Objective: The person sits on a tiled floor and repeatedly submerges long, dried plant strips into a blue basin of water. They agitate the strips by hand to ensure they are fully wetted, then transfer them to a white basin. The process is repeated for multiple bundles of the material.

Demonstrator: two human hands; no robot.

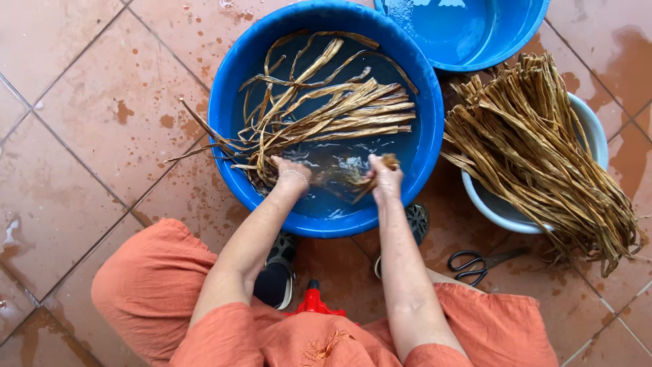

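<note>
- Tan, strap-like dried plant strips (326, 112) soak in a blue basin (227, 88) of water set on a wet terracotta tile floor (75, 136), their long axis running roughly left to right across the basin, the loose ends fanning toward the left rim.
- Both hands work at the near edge of that basin; the soaking bundle lies just beyond the fingers, away from the person's body.
- Right hand (384, 178) is clenched around a small wad of the strips, lifting it at the waterline.
- Left hand (292, 173), a bracelet at the wrist, dips into the water among the strip ends; its fingers are under the surface, so whether it grips anything cannot be told.
- Left hand sits nearer the tangled ends at the rim, the right nearer the basin's middle.
- Beside the basin on the right, a pale basin (502, 211) is heaped with a dry bundle of the same strips (536, 143), draped over its edge.
- Black-handled scissors (479, 261) lie on the tiles near the right forearm; a second blue basin (468, 30) stands at the far side.
</note>
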